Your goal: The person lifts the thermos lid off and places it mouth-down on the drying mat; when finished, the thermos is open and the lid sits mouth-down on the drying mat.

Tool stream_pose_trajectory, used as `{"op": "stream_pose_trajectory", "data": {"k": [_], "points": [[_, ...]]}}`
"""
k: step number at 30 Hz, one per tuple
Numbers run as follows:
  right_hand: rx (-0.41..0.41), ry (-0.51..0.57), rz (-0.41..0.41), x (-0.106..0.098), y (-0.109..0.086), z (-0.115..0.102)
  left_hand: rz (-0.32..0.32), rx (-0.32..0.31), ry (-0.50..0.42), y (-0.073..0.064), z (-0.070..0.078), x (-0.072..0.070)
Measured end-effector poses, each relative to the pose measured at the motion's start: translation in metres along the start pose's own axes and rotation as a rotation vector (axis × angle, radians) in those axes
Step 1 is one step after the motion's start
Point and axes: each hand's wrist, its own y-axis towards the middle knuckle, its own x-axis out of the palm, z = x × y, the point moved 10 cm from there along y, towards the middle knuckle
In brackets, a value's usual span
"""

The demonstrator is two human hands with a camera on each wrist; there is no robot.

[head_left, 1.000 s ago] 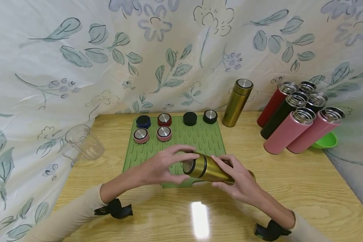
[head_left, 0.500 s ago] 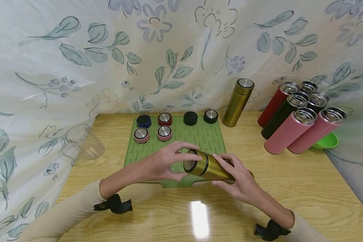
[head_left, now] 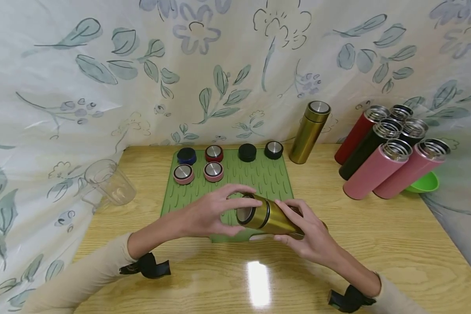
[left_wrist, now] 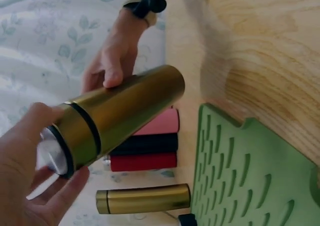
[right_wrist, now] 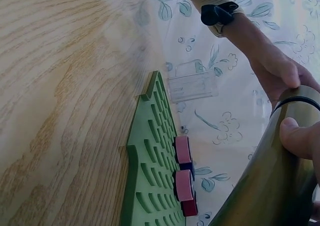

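A gold thermos flask (head_left: 280, 222) is held tilted above the front of the green mat (head_left: 255, 181), its lidded end pointing left. Around its body curls my right hand (head_left: 309, 233), with the thumb below and fingers over the top. My left hand (head_left: 216, 212) grips the gold lid (left_wrist: 76, 134) at the silver-topped end, thumb on one side and fingers on the other. A black ring marks the joint between lid and body, and no gap shows there. In the right wrist view the flask (right_wrist: 265, 186) hides part of my right hand.
Several loose lids, among them a red lid (head_left: 213, 153) and a black lid (head_left: 247, 152), sit on the mat. A second gold flask (head_left: 309, 133) stands behind. Several lidless flasks, including a pink flask (head_left: 377, 170), stand right beside a green bowl (head_left: 424, 182). A clear jug (head_left: 111, 183) is left.
My left fingertips have shifted slightly to the right over the lid since a second ago. The right hand and the flask stay almost in place.
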Motion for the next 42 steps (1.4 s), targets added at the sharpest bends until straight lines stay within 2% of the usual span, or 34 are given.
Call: {"op": "stream_pose_trajectory", "data": {"k": [15,22,28,35,42], "points": [[0.008,-0.009,-0.006,0.0007,-0.0011,0.0011,-0.031,-0.013,0.009,0.0003,-0.001,-0.0001],[-0.011,-0.012,0.006,0.0029,-0.0041,0.0028,-0.045,-0.013,-0.046,-0.0005,-0.0015,-0.0002],[-0.007,-0.016,0.002,0.0037,-0.0041,0.0029,-0.05,-0.015,-0.008,-0.0017,-0.0021,0.0012],[0.01,-0.011,-0.012,0.0024,-0.0008,0.0038,-0.053,-0.058,-0.121,-0.0013,-0.006,0.0016],[-0.001,-0.025,-0.015,0.0022,0.0,0.0032,-0.029,-0.007,-0.063,-0.0005,-0.0017,-0.0013]]}}
